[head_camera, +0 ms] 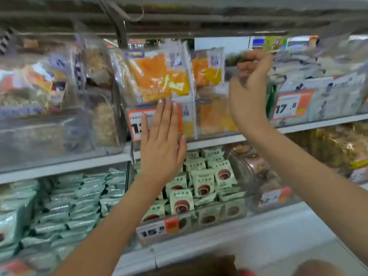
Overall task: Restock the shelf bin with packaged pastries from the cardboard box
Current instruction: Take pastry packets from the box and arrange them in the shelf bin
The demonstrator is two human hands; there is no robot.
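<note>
Pastries [157, 76]: two orange packs stood upright in the clear bin [215, 134].
Left hand [162, 144]: I pressed it flat, fingers spread, against the bin's front.
Right hand [249, 92]: curled at the bin's top edge; grip unclear.

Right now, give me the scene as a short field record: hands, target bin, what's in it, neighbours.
left hand: flat, fingers straight, pressed on the front of the clear bin, over its price tag
right hand: raised at the bin's upper right, fingers curled; what it grips is too blurred to tell
bin contents: orange pastry packs standing upright
shelf below: green snack packs, price tag reading 15
bin to the right: price tag reading 17.8
cardboard box: not clearly in view
</note>
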